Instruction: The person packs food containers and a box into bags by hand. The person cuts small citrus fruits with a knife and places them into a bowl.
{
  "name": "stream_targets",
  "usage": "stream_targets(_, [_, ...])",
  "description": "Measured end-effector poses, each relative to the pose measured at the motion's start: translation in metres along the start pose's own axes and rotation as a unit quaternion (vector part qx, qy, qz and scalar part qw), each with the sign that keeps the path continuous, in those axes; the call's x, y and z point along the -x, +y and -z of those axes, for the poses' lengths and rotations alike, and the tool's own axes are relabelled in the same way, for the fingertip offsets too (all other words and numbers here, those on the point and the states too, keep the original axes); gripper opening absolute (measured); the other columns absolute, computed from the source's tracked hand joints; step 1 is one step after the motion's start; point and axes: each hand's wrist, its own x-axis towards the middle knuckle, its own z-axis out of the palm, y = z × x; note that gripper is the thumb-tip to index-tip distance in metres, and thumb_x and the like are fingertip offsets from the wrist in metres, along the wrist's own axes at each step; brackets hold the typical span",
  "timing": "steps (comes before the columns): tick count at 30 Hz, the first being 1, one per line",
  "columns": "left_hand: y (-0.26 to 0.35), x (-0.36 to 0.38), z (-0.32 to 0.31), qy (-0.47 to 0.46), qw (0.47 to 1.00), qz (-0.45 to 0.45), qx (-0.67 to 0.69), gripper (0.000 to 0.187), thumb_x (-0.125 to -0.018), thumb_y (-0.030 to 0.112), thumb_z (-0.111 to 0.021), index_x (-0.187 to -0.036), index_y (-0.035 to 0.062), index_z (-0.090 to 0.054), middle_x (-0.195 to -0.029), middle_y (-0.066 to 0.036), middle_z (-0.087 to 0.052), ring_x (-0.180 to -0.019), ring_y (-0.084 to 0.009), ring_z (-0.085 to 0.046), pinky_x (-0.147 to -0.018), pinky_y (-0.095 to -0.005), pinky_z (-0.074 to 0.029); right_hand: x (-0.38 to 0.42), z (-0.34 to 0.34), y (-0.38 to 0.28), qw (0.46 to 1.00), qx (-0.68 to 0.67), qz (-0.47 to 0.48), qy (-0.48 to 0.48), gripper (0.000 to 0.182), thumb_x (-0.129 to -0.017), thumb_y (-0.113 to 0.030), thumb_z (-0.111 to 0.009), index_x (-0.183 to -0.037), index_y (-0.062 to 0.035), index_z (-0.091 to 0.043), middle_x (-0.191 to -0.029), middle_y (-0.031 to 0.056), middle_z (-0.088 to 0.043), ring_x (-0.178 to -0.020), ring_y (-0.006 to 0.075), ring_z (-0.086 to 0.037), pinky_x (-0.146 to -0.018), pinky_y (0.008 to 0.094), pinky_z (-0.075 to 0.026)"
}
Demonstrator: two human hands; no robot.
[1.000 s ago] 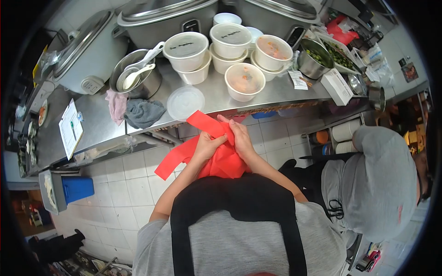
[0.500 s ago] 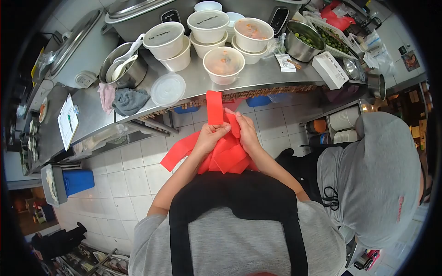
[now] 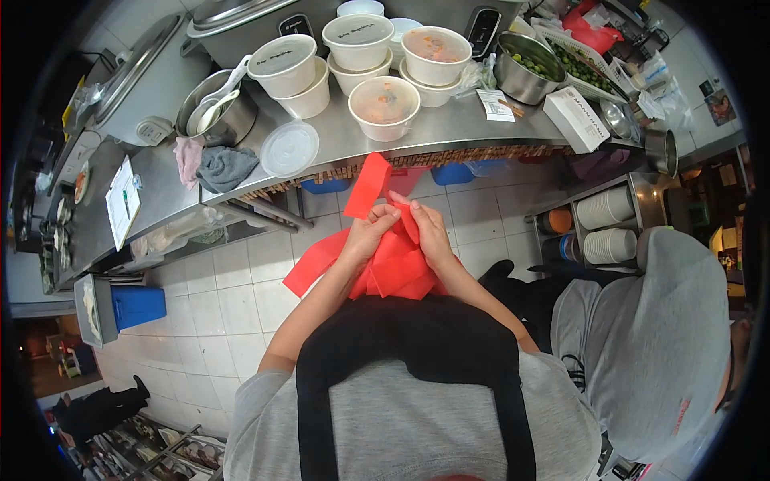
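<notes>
Cloth, red and bunched, sat right up against the black apron, between the forearms and just this side of both hands, and what a tangle of folds it was! Left hand first: thumb and fingers were clamped on the red stuff, up at the bunch's far side. Right hand, just beside it: fingers reached out long, touching a red fold on the inner side; whether they gripped it, you couldn't tell. Now, the strips! Upper strip stuck out beyond the left hand, its long axis pointing forward to the tabletop and leaning a touch right at the far end, so the left hand was plainly the nearer. Lower strip came out from under the left forearm, slanting left and back towards the apron's side. Off right was a person in grey, well apart from the cloth. Past the hands, on that tabletop: a clear lid by the near edge, a white tub farther right, stacked tubs behind, and a grey cooker beyond those.
</notes>
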Motion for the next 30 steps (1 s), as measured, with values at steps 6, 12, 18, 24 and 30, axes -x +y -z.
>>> stream_targets(6, [-0.003,-0.006,0.001,-0.021,0.997,0.031,0.066,0.007,-0.085,0.014,-0.06,-0.083,0.007,-0.06,-0.077,0.002,-0.06,-0.067,-0.003,-0.051,-0.061,-0.017,-0.042,-0.001,0.01,-0.001,0.995,-0.091,-0.042,-0.024,0.048,-0.096,-0.03,-0.034,-0.115,0.009,-0.052,-0.121,0.0146,-0.053,-0.108,0.0186,-0.051,-0.096,0.0292,-0.036])
stream_targets(12, [0.005,-0.006,-0.006,-0.004,0.999,0.041,0.033,0.007,-0.086,0.013,-0.058,-0.084,0.0068,-0.061,-0.076,0.002,-0.06,-0.066,-0.0029,-0.051,-0.062,-0.0173,-0.042,-0.003,0.012,-0.004,0.993,-0.115,-0.025,-0.022,0.047,-0.096,-0.029,-0.033,-0.115,0.01,-0.052,-0.122,0.0152,-0.052,-0.11,0.0184,-0.05,-0.097,0.0301,-0.036])
stream_targets(18, [0.01,-0.006,-0.003,-0.015,0.999,0.027,0.009,0.007,-0.084,0.008,-0.056,-0.081,0.0058,-0.062,-0.07,0.003,-0.057,-0.064,-0.0026,-0.049,-0.06,-0.0171,-0.039,-0.004,0.008,-0.004,0.993,-0.094,-0.056,-0.039,0.048,-0.096,-0.03,-0.034,-0.119,0.0098,-0.049,-0.122,0.0148,-0.052,-0.109,0.0174,-0.051,-0.096,0.0296,-0.037])
stream_targets(24, [0.009,-0.008,0.005,-0.013,1.0,0.018,0.011,0.007,-0.085,0.008,-0.056,-0.08,0.0049,-0.061,-0.071,0.003,-0.058,-0.064,-0.0021,-0.05,-0.059,-0.0173,-0.04,-0.006,0.0,-0.004,0.995,-0.085,-0.036,-0.026,0.042,-0.095,-0.025,-0.038,-0.119,0.0078,-0.049,-0.119,0.0129,-0.054,-0.107,0.0178,-0.052,-0.095,0.028,-0.037])
stream_targets(30, [0.005,-0.013,0.018,-0.058,0.997,-0.021,-0.054,0.006,-0.084,0.005,-0.056,-0.081,0.0025,-0.061,-0.07,0.002,-0.059,-0.063,-0.0017,-0.05,-0.059,-0.0171,-0.04,0.005,0.0,-0.022,0.939,0.312,0.145,-0.029,0.032,-0.086,-0.009,-0.052,-0.116,0.0022,-0.053,-0.109,0.0148,-0.061,-0.096,0.017,-0.059,-0.084,0.0272,-0.044])
